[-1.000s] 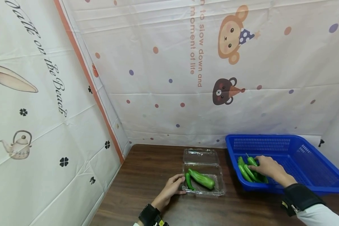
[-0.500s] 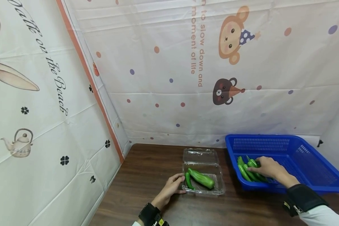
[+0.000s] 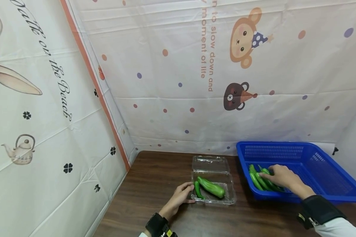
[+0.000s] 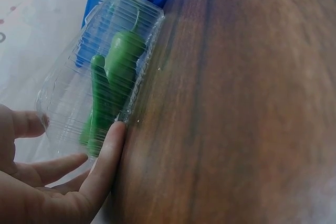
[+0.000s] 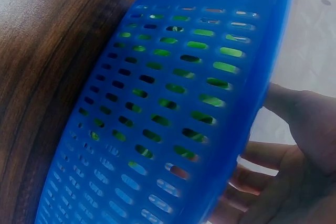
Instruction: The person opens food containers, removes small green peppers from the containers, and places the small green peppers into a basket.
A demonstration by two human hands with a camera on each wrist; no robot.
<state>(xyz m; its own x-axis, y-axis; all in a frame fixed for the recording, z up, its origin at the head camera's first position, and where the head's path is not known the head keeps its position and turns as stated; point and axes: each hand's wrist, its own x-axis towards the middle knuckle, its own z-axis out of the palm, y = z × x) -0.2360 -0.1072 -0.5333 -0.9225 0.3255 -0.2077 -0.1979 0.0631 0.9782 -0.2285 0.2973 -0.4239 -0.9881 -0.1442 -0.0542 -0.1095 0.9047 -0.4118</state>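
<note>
- The left hand (image 3: 178,199) rests on the tabletop (image 3: 154,184) with its fingers (image 4: 107,153) straight and relaxed. The fingertips touch the near left wall of the clear plastic clamshell box (image 3: 213,191), which looks like a way to steady so light a box against sliding.
- Just past those fingertips, inside the tray half of the box, lie a thick pale-green pepper (image 3: 212,187) and a thin dark-green pepper (image 3: 198,191). The thin one is the nearer to the fingers, and the two lie side by side and touching.
- The lid of the box (image 3: 210,164) is folded back flat on the far side, away from the fingers, so the tray stays open from above.
- The right hand (image 3: 280,176) reaches over the near rim of the blue basket (image 3: 314,154) and lies on the heap of green peppers (image 3: 259,179) in its left corner.
- Its fingers curl over the heap, thumb toward the left end — but whether they have pinched one pepper or only rest on top I cannot tell. The right wrist view shows only the basket's slotted wall with green behind it.
- The basket stands just right of the box — close beside it, and I cannot tell whether they touch — so both hands work near one another.
</note>
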